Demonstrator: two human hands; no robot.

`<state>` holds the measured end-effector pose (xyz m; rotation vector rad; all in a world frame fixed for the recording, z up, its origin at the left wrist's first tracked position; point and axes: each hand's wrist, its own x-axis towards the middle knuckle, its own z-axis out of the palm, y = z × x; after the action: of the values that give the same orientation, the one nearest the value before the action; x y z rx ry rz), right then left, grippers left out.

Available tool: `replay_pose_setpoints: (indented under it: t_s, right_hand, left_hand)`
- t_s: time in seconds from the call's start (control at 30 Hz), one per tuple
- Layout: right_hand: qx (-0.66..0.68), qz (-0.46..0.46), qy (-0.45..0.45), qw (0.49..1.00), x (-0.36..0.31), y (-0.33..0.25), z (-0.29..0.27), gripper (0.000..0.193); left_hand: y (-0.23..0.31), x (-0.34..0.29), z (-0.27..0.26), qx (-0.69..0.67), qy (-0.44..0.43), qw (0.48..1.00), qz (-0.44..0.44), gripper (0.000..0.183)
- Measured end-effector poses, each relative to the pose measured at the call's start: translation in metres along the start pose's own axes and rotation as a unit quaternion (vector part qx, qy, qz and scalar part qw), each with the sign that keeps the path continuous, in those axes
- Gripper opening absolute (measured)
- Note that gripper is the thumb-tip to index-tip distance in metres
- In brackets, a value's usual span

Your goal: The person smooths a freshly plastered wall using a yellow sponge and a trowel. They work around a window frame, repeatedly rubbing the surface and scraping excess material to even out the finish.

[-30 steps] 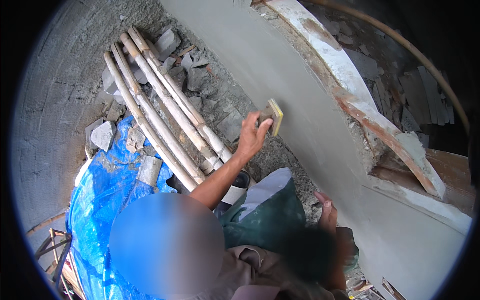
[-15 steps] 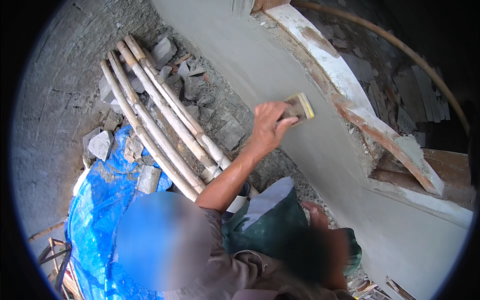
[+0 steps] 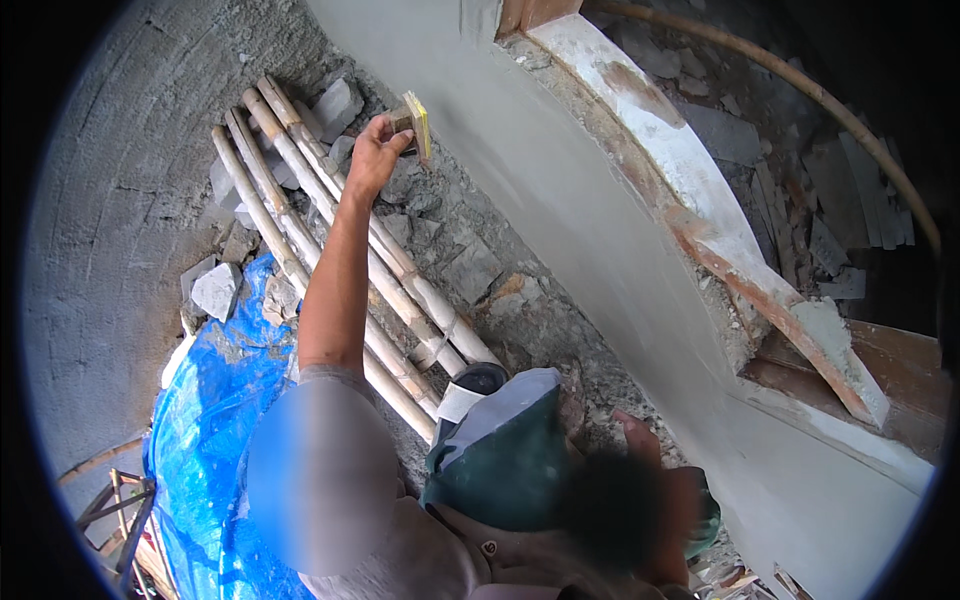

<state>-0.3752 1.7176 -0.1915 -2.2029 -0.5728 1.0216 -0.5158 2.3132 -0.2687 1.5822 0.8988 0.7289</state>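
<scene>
- Head view, hands: I see the left hand stretched far out, its fingers closed round the handle of a small float with a yellow face.
- The float sits at the foot of the grey wall, right where the plaster meets the rubble. It looks tilted on edge, and I can't tell whether its face touches the plaster.
- The right hand is low, against the wall near its lower edge. It is half hidden by a blur, so I cannot tell whether its fingers are open or closed.
- Head view, surroundings: bamboo poles lie in a bundle on the rubble, just beside the outstretched forearm. A blue tarp covers the ground beyond them.
- A green cloth hangs over the shoulder, with a dark round pot just above it by the pole ends.
- A chipped white ledge runs along the wall's top edge.
- Progress, as I judge it: the broad middle of the wall reads smooth and even, so most of the floating looks done.
- What seems left is the strip along the foot, where the float is now, and perhaps the rough joint under the ledge.
</scene>
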Motion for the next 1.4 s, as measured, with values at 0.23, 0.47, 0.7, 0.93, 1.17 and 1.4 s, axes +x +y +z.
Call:
replay_pose_setpoints:
  t_s: [0.23, 0.47, 0.7, 0.93, 1.17, 1.4]
  right_hand:
    - [0.027, 0.045, -0.029, 0.998, -0.006, 0.011, 0.012, 0.035]
    - [0.002, 0.060, -0.053, 0.997, 0.011, 0.027, 0.033, 0.036]
    - [-0.008, 0.074, -0.029, 0.997, 0.013, -0.008, 0.023, 0.033]
    - [-0.007, -0.086, -0.042, 0.995, -0.013, -0.044, 0.004, 0.031]
    - [0.030, -0.137, -0.094, 0.986, -0.051, -0.064, -0.058, 0.038]
    - [-0.027, -0.125, -0.184, 0.975, -0.085, -0.047, -0.079, 0.036]
  left_hand:
    - [-0.024, 0.015, 0.046, -0.111, 0.024, 0.994, -0.006, 0.032]
    - [0.004, -0.218, 0.208, 0.012, -0.183, 0.971, 0.151, 0.032]
    - [0.003, -0.098, 0.098, -0.048, -0.012, 0.999, 0.010, 0.039]
    - [0.068, 0.062, -0.022, -0.040, 0.054, 0.997, 0.032, 0.037]
    - [0.094, -0.014, 0.038, -0.042, 0.056, 0.997, 0.017, 0.039]
    - [0.148, -0.238, 0.228, 0.077, 0.027, 0.983, 0.163, 0.034]
